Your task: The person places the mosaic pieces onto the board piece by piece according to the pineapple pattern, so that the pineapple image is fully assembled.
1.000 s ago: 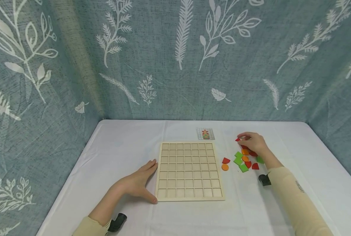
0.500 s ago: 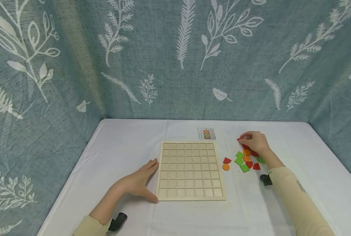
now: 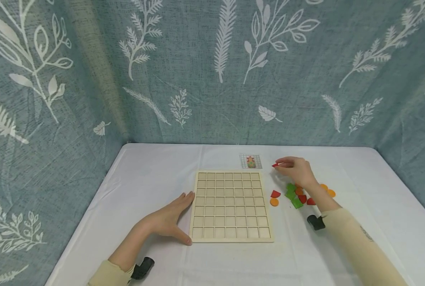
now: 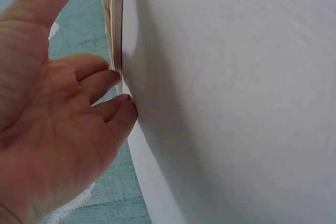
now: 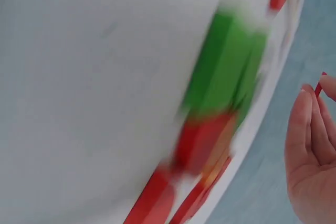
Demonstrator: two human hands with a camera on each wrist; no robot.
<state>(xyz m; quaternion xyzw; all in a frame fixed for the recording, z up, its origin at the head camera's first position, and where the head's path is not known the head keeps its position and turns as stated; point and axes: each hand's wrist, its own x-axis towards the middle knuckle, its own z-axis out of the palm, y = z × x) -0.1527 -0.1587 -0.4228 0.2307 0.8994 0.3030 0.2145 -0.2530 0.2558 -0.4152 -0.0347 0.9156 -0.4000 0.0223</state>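
Observation:
A pale wooden grid board [image 3: 230, 202] lies flat on the table, its square cells bare. My left hand [image 3: 167, 218] rests along the board's left edge, thumb at the near corner and fingers spread straight; the left wrist view shows the fingertips at the board's side. Between thumb and fingers my right hand [image 3: 295, 170] pinches a small red piece [image 3: 275, 165], held above the table to the right of the pattern card [image 3: 250, 161]. Its exact shape is mostly hidden. Below that hand lies a loose pile of green pieces [image 3: 291, 194], with red and orange ones among them.
Right beside the board lie a red quarter-round piece [image 3: 275, 194] and an orange disc [image 3: 274, 202]. More orange pieces [image 3: 331, 193] sit beyond the right forearm. A white cloth covers the table [image 3: 155, 167]; a patterned curtain [image 3: 198, 79] hangs behind it.
My right hand has moved left with the red piece, away from the pile toward the card, uncovering orange pieces to its right. The left hand stays at the board's edge.

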